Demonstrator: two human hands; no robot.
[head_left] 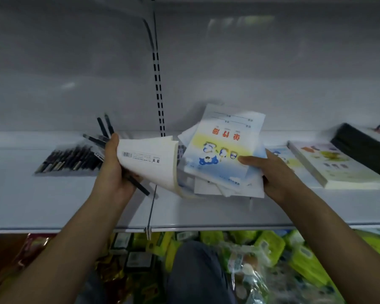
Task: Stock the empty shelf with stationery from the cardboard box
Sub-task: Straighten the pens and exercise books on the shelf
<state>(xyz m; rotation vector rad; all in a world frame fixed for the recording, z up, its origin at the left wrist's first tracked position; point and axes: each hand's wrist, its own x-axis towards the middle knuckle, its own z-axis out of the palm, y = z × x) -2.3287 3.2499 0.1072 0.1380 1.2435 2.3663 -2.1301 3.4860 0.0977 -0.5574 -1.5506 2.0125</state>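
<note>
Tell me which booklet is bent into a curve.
The white notebook gripped by the left hand; the right hand's cartoon-cover booklets stay flat.

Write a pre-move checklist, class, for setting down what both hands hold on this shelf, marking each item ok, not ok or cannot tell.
1. Left hand grips white notebook and black pens: ok.
2. Right hand holds exercise books: ok.
3. Exercise books squared up: not ok, fanned.
4. Bare shelf below the hands: ok.
5. Pens already lying left: ok.
6. Cardboard box within reach: cannot tell.
</note>
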